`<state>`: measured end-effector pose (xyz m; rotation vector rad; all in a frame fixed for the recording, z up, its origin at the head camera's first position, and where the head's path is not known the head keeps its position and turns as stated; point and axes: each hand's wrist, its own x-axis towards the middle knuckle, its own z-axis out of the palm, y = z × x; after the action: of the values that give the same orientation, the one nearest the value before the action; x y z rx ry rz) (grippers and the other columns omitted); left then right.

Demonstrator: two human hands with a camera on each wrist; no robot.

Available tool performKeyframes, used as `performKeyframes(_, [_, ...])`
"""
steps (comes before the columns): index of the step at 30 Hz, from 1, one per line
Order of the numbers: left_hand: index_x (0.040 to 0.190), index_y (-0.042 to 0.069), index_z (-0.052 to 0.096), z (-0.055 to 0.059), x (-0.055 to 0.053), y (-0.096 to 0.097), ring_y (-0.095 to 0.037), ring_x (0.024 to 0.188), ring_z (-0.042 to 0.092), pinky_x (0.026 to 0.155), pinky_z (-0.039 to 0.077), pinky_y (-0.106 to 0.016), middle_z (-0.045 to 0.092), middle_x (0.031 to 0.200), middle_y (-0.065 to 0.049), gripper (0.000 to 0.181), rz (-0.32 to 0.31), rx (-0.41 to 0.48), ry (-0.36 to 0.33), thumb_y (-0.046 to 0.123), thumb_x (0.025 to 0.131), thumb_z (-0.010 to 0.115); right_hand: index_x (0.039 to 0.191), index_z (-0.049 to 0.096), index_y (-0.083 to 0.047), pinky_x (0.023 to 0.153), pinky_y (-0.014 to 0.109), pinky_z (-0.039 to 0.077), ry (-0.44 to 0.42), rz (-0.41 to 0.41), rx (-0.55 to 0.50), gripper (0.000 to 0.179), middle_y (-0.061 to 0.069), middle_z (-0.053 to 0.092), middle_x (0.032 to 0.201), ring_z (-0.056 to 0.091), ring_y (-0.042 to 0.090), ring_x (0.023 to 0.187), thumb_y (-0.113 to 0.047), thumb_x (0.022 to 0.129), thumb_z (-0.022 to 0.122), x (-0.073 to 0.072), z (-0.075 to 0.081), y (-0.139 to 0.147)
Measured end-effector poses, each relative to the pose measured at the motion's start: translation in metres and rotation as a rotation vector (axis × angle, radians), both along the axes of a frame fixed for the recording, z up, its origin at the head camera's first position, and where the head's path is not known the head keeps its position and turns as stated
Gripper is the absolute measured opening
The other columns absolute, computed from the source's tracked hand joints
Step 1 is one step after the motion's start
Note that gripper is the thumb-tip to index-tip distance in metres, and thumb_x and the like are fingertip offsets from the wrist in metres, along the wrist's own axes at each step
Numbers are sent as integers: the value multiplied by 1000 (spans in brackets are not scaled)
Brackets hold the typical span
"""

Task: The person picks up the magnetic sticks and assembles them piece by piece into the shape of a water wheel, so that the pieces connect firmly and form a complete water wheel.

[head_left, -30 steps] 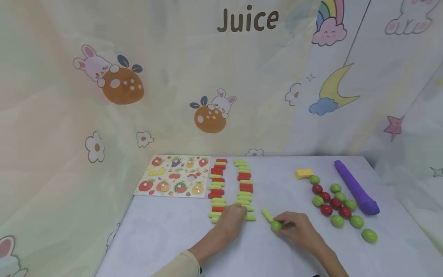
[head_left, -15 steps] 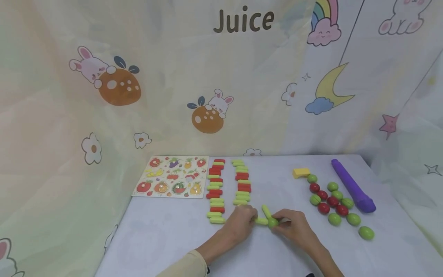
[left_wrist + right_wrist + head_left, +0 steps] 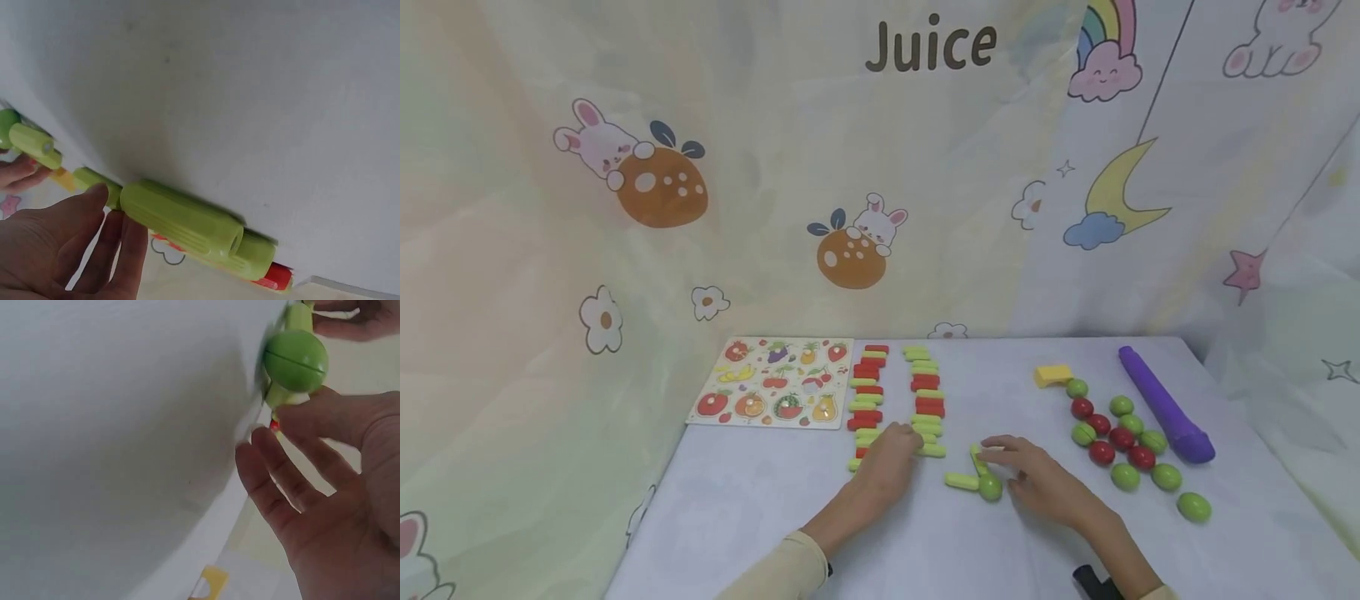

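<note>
My left hand (image 3: 883,467) is between two columns of short red and light green toy sticks. In the left wrist view its thumb and fingertips are at the end of a light green stick (image 3: 94,182); whether they pinch it is unclear. A larger-looking light green stick (image 3: 181,220) lies beside the fingers, partly hiding them. In the head view a green ball (image 3: 990,487) on the table has one light green stick (image 3: 961,482) to its left and another (image 3: 977,456) pointing away. My right hand (image 3: 1037,479) hovers beside the ball, fingers loosely extended, holding nothing.
Several loose red and green balls (image 3: 1125,477) lie on the right, with a purple tapered rod (image 3: 1165,407) behind them. A yellow block (image 3: 1052,376) stands near the back. A fruit puzzle board (image 3: 797,383) lies at the back left, against a printed curtain (image 3: 775,167).
My left hand set a light green stick against the green ball's left side, let go, and moved left to the columns. My right hand has released the ball and its fingers have spread.
</note>
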<state>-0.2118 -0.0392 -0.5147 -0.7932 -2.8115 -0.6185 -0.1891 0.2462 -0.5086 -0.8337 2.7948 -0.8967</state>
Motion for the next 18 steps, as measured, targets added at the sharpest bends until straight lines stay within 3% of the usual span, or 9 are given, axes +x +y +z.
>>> performKeyframes(3, [115,7,83,-5,-1,0,-11,88,63,74,53,-14,75,99,-5,19,-10,-33,13,10,95,83,131,79,-18,106,57,54,18,29,77,54,11,63,148,60,41,134,15,88,73,-3,-1,-8])
performKeyframes(8, [113,8,83,-8,1,7,-10,83,62,69,50,-12,72,94,-4,21,-32,-91,60,13,93,87,124,82,-22,99,49,59,29,8,166,41,9,61,148,63,33,126,-2,88,86,0,-2,-12])
performKeyframes(12, [108,6,83,-9,2,13,-9,78,57,65,47,-12,69,88,-4,15,-33,-121,93,10,93,86,122,83,-24,97,48,60,28,-19,203,43,6,63,145,63,29,125,-22,81,96,2,-2,-12])
performKeyframes(18, [111,4,82,-8,1,15,-11,78,62,64,44,-13,71,86,-6,21,-21,-115,83,13,93,87,120,82,-26,101,50,59,83,-14,208,45,0,69,136,61,25,126,-38,80,96,3,-4,-12])
